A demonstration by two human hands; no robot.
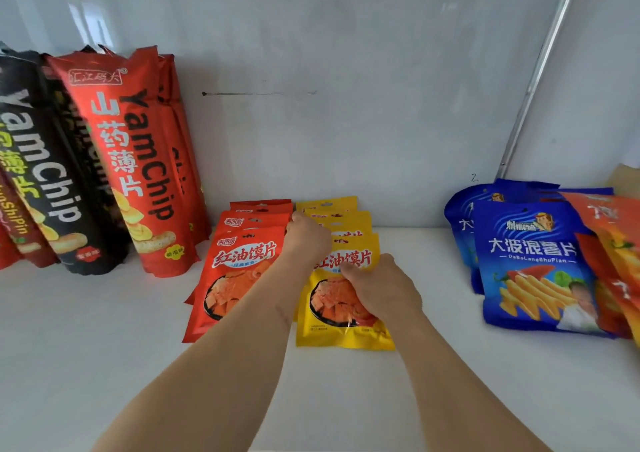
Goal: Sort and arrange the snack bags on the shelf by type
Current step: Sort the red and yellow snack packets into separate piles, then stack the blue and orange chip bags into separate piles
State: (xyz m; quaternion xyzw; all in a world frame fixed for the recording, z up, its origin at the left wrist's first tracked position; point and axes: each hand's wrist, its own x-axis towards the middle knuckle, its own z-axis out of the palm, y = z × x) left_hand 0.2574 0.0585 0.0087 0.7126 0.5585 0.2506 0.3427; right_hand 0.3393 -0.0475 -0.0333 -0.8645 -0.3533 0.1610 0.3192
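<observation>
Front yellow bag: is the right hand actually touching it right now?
Touching. The head view shows the right hand lying directly on the front yellow bag, its curled fingers pressed into the printed face with no gap visible.

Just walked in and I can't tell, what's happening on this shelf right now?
A person is sorting snack bags on a white shelf. Both hands are on the row of yellow bags: the right hand grips the front one, and the left hand rests on the bags behind it. A matching row of red bags lies beside them. Tall yam chip bags stand at left, and blue bags sit at right.
</observation>
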